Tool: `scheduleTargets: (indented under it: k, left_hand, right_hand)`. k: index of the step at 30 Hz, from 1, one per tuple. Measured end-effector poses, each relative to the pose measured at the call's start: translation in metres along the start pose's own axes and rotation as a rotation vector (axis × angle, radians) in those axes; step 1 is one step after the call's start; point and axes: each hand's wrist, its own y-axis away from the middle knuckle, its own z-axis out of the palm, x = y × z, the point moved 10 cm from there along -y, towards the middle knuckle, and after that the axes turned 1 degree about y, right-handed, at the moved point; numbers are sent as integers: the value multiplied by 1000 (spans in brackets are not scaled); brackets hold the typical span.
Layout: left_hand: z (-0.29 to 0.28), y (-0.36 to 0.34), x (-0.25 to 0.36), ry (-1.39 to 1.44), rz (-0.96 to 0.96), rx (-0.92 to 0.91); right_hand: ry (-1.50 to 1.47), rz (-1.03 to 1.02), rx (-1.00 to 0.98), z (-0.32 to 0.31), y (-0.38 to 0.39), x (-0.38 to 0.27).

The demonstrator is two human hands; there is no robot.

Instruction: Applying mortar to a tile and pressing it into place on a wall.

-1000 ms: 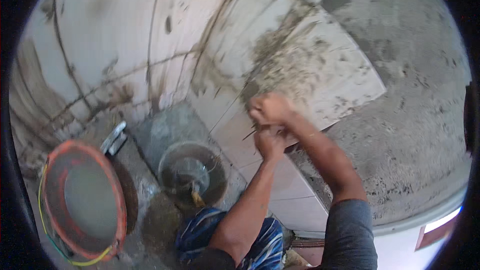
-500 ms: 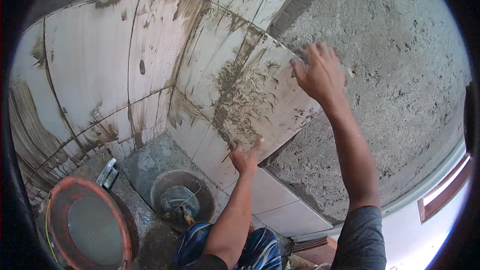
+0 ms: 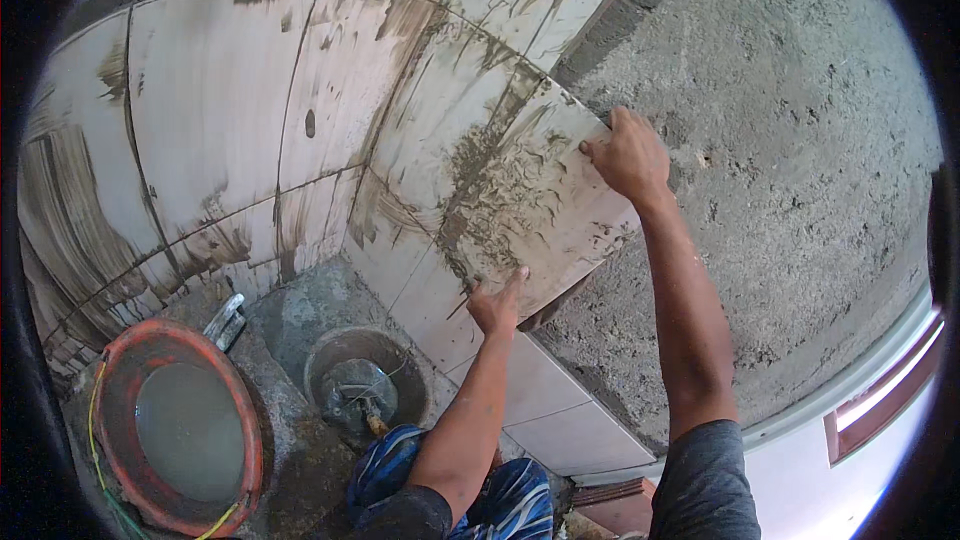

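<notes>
A white wall tile [image 3: 590, 205], smeared with grey wet mortar over its left half, lies against the wall in front of me. My right hand [image 3: 632, 155] grips its upper right edge, thumb on the face and fingers curled over the rim. Down at the tile's bottom, my left hand [image 3: 495, 307] rests with the thumb stretched out across the mortar-smeared surface and the fingers spread to the left. Beside those fingers is a thin dark strip, too small to make out. Along the tile's lower right side runs a dark gap.
An orange basin [image 3: 255, 440] of cloudy water stands lower left, a trowel-like tool [image 3: 225, 318] beside it. Next to it is a grey bucket [image 3: 415, 370] with a tool inside. Rough cement wall [image 3: 790, 190] spreads right; stacked tiles [image 3: 615, 505] sit at the bottom.
My right hand has come down onto the tile's upper right edge and closed around it. My left hand stays at the tile's bottom. The view has shifted slightly.
</notes>
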Motion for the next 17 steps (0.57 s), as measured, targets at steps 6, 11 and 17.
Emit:
scheduleTargets:
  k: [6,11,17]
  left_hand:
    - [7,8,11,-5,-52,-86]
    - [15,9,-4,-6,-145,-150]
    - [-41,61,-38,564,-326,-373]
  right_hand:
    - [-4,-14,72,-6,8,4]
    - [-75,7,-7,-18,28,-19]
    - [-65,-152,24,-65,72,-83]
